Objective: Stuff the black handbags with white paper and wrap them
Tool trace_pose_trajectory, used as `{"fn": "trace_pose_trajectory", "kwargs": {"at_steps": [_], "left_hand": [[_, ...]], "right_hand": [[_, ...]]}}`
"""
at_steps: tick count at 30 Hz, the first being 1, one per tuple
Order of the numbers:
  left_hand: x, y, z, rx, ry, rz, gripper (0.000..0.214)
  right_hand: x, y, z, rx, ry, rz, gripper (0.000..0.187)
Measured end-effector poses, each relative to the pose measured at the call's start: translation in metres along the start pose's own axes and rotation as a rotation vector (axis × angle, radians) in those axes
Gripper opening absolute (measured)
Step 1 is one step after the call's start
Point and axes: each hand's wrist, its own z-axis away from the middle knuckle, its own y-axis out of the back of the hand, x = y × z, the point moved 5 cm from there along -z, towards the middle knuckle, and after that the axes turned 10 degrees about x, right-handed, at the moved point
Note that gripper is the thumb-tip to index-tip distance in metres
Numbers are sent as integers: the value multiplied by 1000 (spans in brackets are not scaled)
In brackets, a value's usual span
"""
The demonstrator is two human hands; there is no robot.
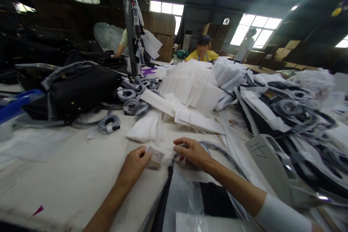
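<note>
The left hand [133,166] has its thumb and fingers pinched together on the near edge of a small clear packet [155,156], which shows a tan patch at its lower side and sits just above the pale surface [67,177], between the two hands. The right hand [194,154] faces it from the other side, fingers loosely curled and apart from the packet; whether they touch the wrapped grey handle [228,157] beside them cannot be told. Below the hands, at the near edge, lies a black item [217,199] partly under clear film. Just beyond the packet is a folded white bundle [145,127], with a fanned heap of white sheets [190,83] behind it. Left of these lie a coiled grey strap [108,124] and a black bag [84,87]; to the right, a pale plate with a handle opening [269,166] leans near more wrapped straps [289,108]. Across the surface is a person in yellow [202,54]
</note>
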Motion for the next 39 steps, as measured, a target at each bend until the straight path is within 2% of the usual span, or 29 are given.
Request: {"fn": "trace_pose_trajectory", "kwargs": {"at_steps": [3, 5, 7, 12, 17, 20, 23, 26, 28, 30, 32, 33, 34, 36, 39], "left_hand": [[12, 1, 11, -34, -45, 68, 35], [17, 0, 16, -96, -77, 108, 33], [14, 3, 17, -113, -81, 106, 33], [-9, 17, 26, -20, -14, 134, 33], [-3, 14, 52, 4, -122, 234, 30], [-2, 12, 55, -25, -98, 190, 31], [-13, 17, 51, -94, -12, -11, 35], [-24, 32, 49, -125, -31, -308, 36], [-23, 44, 48, -31, -137, -456, 38], [-8, 51, 52, 132, -322, -500, 48], [19, 42, 65, 215, -574, -474, 56], [34, 32, 75, 206, -707, -455, 57], [48, 20, 87, 167, -829, -443, 57], [69, -10, 114, 44, -1016, -469, 60], [72, -51, 153, -131, -1192, -566, 77]], "right_hand": [[-8, -12, 0, -53, 134, 188, 48], [-17, -19, 1, -82, 292, 358, 33], [-19, -22, 0, -111, 345, 473, 18], [-10, -16, -5, -194, 252, 419, 19], [-4, -15, -9, -268, 176, 334, 27], [-7, -12, -11, -320, 112, 291, 29], [-21, 9, -5, -277, 97, 220, 38], [-38, 57, 22, -71, 159, 167, 37], [-46, 95, 57, 52, 212, 181, 31], [-49, 126, 102, 125, 265, 214, 32], [-48, 149, 148, 260, 349, 331, 34], [-44, 153, 170, 318, 400, 419, 35], [-38, 153, 189, 351, 458, 514, 37], [-18, 140, 218, 327, 564, 712, 48], [27, 108, 241, 204, 655, 954, 72]]}}
